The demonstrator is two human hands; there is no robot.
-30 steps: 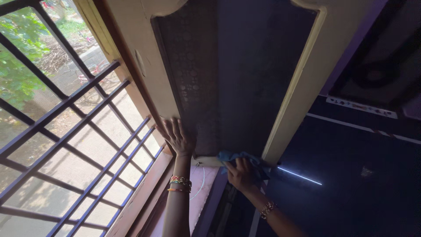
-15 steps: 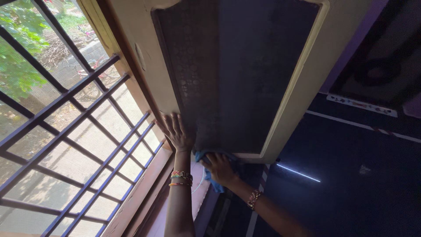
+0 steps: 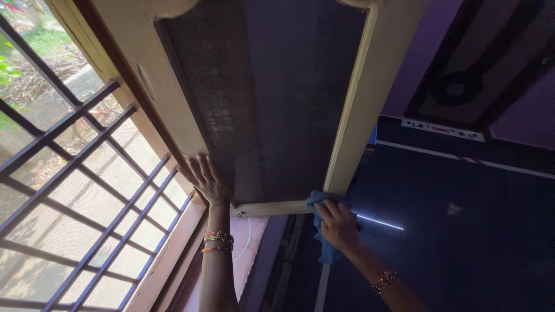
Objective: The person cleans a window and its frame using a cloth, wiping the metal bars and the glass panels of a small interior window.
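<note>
Here, from the head view, my left hand [image 3: 209, 180] lies flat, fingers spread, on the window shutter [image 3: 272, 104] near its lower left corner. My right hand [image 3: 338, 225] has its grip clamped on a blue cloth [image 3: 321, 203], pressed to the shutter's lower right corner.

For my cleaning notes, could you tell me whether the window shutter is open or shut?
Open: the window shutter stands swung away from the barred window.
</note>
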